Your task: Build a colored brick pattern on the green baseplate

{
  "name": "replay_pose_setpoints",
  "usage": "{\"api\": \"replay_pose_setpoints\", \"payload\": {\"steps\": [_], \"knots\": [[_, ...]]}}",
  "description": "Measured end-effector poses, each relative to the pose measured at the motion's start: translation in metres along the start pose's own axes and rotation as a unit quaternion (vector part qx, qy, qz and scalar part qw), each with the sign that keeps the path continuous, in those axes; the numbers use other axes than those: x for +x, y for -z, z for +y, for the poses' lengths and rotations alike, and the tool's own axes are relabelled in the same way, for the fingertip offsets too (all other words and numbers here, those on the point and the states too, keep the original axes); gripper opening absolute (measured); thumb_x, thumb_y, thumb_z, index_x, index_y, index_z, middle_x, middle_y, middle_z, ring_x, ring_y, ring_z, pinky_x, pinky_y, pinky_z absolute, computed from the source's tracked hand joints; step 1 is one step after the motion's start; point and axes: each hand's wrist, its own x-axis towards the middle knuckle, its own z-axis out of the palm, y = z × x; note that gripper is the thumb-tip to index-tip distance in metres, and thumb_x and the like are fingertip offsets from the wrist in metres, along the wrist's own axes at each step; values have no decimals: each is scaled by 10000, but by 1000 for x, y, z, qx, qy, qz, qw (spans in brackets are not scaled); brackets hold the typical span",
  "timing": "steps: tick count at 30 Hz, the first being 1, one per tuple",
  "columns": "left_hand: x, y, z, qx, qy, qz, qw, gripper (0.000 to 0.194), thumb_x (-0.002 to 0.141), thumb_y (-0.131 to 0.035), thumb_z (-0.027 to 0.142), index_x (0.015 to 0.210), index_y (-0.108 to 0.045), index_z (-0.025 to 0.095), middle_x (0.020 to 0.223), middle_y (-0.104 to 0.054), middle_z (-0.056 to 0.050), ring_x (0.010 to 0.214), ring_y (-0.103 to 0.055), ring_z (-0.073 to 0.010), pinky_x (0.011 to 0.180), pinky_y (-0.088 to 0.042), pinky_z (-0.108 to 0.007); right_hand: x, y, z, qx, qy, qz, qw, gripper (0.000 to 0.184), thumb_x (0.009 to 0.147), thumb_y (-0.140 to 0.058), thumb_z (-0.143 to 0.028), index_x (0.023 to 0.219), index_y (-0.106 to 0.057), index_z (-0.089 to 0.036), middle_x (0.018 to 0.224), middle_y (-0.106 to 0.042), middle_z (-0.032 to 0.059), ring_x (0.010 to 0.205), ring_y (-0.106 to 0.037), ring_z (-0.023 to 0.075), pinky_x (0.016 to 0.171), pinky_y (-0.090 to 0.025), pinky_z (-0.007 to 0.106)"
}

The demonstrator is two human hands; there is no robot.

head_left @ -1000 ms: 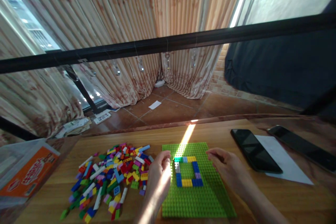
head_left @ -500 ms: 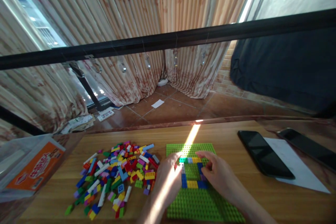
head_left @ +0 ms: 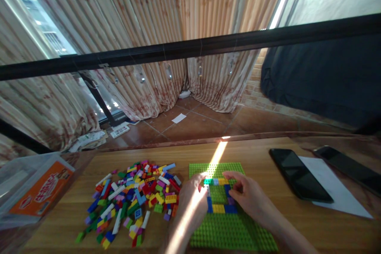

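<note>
Left grip (head_left: 193, 199) and right grip (head_left: 249, 195), partly open and empty, flank the brick frame (head_left: 218, 208); orange label (head_left: 44, 191) illegible

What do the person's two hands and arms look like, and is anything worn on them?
Both the left hand and right hand are ungloved, and both forearms show no sleeve within the picture. I see no watch or bracelet. Sunlight stripes the left forearm.

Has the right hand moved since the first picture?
Yes, leftward: the right hand went from the right edge of the green baseplate to the right side of the brick frame.
</note>
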Motion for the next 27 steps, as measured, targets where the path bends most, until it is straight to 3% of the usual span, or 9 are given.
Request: {"api": "replay_pose_setpoints", "payload": {"steps": [7,11,17,27], "knots": [[3,2,-5,-50,30,-3,998,465,781,-479,104,1223,-581,205,1072,-670,-59,822,-610,-137,771,-466,-239,-1,6,8,26,30,73,997,409,712,-474,-210,1094,-618,-176,1025,-689,71,707,-639,171,674,-491,315],[2,6,-2,-70,36,9,997,460,794,-455,97,1230,-574,182,1072,-673,-66,875,-624,-144,830,-465,-253,-1,9,9,26,23,98,995,384,760,-440,-269,1082,-620,-165,970,-698,84,749,-648,196,674,-495,332],[-2,8,3,-51,43,7,998,433,806,-447,125,1211,-592,177,1084,-674,-72,945,-616,-161,861,-460,-273,-1,6,11,2,50,53,997,373,782,-426,-247,1090,-620,-165,952,-701,78,819,-654,199,765,-491,342],[0,1,-5,-47,24,1,999,424,799,-459,129,1190,-607,197,1108,-670,-63,983,-616,-167,872,-466,-268,-1,5,7,-12,39,69,997,375,801,-406,-246,1100,-617,-165,939,-703,71,843,-657,204,762,-492,335]]}}
